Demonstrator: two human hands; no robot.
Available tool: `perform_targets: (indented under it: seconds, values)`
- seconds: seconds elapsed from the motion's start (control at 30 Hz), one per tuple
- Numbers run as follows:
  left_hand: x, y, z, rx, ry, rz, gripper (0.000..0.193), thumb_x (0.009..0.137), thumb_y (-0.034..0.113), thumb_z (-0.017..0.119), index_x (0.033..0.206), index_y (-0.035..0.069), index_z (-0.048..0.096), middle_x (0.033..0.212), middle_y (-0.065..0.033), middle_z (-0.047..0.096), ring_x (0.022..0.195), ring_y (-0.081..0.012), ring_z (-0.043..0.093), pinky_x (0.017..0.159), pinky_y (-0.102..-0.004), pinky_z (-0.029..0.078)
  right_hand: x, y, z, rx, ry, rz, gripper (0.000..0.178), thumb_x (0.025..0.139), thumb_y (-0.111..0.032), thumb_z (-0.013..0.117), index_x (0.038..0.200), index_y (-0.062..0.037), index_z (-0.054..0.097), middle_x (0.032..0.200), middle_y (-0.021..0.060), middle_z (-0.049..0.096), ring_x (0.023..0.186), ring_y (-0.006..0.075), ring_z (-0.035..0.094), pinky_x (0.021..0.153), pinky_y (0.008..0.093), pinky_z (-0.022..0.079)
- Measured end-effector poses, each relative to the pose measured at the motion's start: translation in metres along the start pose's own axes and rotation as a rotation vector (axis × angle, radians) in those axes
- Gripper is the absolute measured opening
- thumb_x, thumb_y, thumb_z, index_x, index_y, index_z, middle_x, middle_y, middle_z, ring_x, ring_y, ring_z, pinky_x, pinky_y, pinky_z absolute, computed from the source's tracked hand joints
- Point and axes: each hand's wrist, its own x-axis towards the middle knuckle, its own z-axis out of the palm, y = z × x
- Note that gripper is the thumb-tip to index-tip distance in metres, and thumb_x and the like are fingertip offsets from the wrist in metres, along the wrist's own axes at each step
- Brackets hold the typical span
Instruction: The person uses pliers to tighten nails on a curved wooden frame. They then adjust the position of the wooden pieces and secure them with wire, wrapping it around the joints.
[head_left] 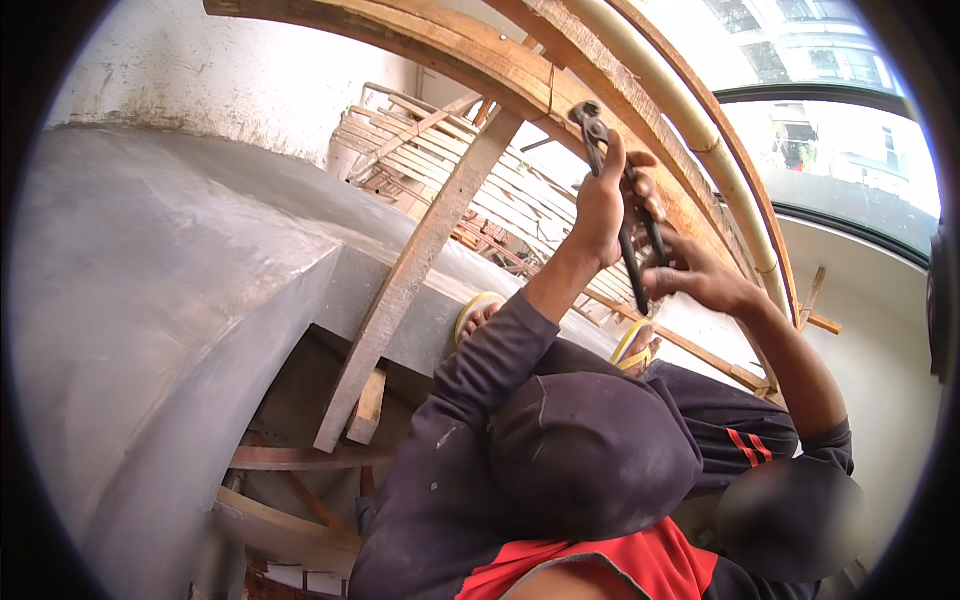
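Observation:
A pair of dark metal end-cutting pincers (591,131) points upward in front of me, its jaws against the curved wooden beam (480,60). My left hand (602,215) is closed around the pincers just below the joint, with the thumb along one side. Lower down, my right hand (705,275) has its fingers curled at the lower part of the handles; they are slightly blurred. Just left of the jaws, a thin wire tie (551,92) crosses the beam. A short dark rod-like piece (537,145) sticks out beneath it.
A long pole (690,120) curves beside the beams at right. A plank (420,270) slopes down over a dark opening (300,400) in the grey concrete (170,280). Stacked wooden strips (430,150) lie beyond. My sandalled foot (480,315) rests near the edge.

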Motion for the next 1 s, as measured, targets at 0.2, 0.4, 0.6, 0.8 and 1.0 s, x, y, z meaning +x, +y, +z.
perform_targets:
  seconds: [0.2,0.4,0.6,0.8,1.0]
  values:
    - [-0.005,0.025,0.042,0.273,-0.071,0.201,0.074,0.093,0.064,0.026,0.114,-0.003,0.048,0.078,-0.0106,0.060,0.073,-0.0242,0.068,0.072,-0.0408,0.060,-0.033,0.019,0.026,0.447,-0.055,-0.148,0.057,0.086,-0.024,0.068,0.126,0.0068,0.043,0.101,0.0167,0.062,0.096,0.0228,0.063,0.085,0.0344,0.050]
    - [0.013,0.071,0.067,0.279,0.088,0.540,0.055,0.097,0.056,0.022,0.101,0.007,0.044,0.076,-0.0087,0.057,0.075,-0.0255,0.067,0.077,-0.0423,0.060,-0.071,0.001,0.017,0.254,0.226,-0.166,0.036,0.099,-0.017,0.042,0.129,0.0006,0.051,0.062,-0.0030,0.046,0.048,0.0057,0.037,0.045,0.0210,0.030]
    - [0.019,0.081,0.079,0.245,-0.008,0.547,0.054,0.095,0.060,0.022,0.096,0.012,0.048,0.086,-0.0029,0.060,0.078,-0.0120,0.060,0.048,-0.0219,0.050,-0.077,-0.008,-0.010,-0.295,0.367,-0.269,0.028,0.093,-0.014,0.043,0.111,-0.0050,0.063,0.063,0.0084,0.052,0.062,0.0195,0.053,0.064,0.0374,0.044]
    - [0.021,0.057,0.054,0.197,0.054,0.512,0.059,0.095,0.061,0.024,0.090,0.009,0.051,0.069,-0.0004,0.051,0.053,-0.0062,0.045,0.036,-0.0154,0.037,-0.104,0.001,-0.007,-0.424,0.258,-0.307,0.022,0.088,-0.008,0.048,0.105,-0.0066,0.062,0.064,0.0132,0.056,0.063,0.0296,0.058,0.064,0.0421,0.045]
    - [0.011,0.044,-0.001,-0.367,-0.031,0.156,0.058,0.096,0.056,0.032,0.088,0.006,0.060,0.060,0.0037,0.034,0.046,-0.0057,0.032,0.036,-0.0171,0.032,-0.095,0.043,-0.032,-0.639,0.483,-0.472,0.023,0.082,-0.005,0.049,0.098,-0.0073,0.065,0.068,0.0152,0.063,0.063,0.0309,0.063,0.058,0.0424,0.045]
